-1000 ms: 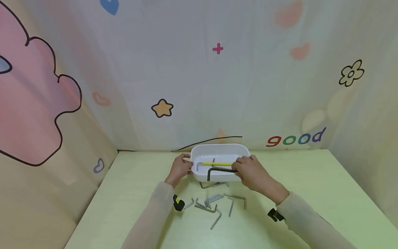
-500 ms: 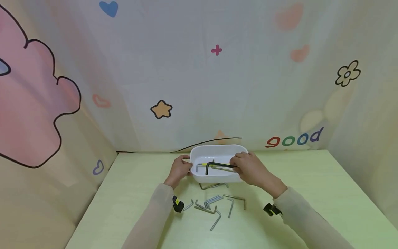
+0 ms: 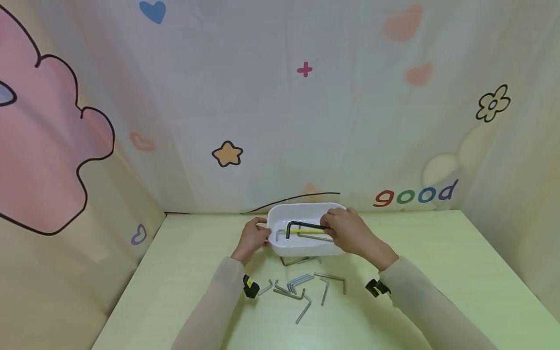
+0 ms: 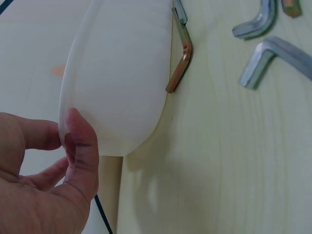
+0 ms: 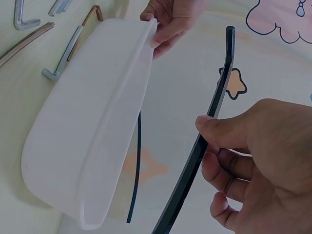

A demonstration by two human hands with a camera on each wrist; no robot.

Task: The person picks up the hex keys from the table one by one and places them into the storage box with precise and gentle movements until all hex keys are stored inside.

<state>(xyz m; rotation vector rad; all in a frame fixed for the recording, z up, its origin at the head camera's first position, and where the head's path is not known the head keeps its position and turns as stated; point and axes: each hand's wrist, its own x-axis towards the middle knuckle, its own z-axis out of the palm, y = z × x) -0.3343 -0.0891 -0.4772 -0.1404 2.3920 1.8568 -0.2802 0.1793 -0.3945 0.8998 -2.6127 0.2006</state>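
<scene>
My left hand [image 3: 253, 239] grips the left end of a white plastic bin [image 3: 306, 251], thumb and fingers pinching its rim [image 4: 66, 97]. Above the bin's opening, my right hand [image 3: 352, 233] pinches a black hex key [image 3: 306, 224] by its long arm, its short bent end pointing down at the left. In the right wrist view, thumb and index finger hold this hex key [image 5: 219, 95] clear of the bin's wall [image 5: 83, 122]. Inside the bin lie a hex key with a yellow sleeve [image 3: 312, 232] and a bare metal hex key [image 3: 315, 237], partly hidden behind my right hand.
Several loose hex keys lie on the pale green table [image 3: 197, 291] in front of the bin, among them a bronze one [image 3: 288, 293] and a silver one [image 3: 304, 309]. Two more lie close under the bin's front wall. A printed curtain [image 3: 271, 97] hangs directly behind.
My right hand has moved left and a little away from me. The black hex key went from before the bin's front edge to over its inside. Bin and left hand have barely moved.
</scene>
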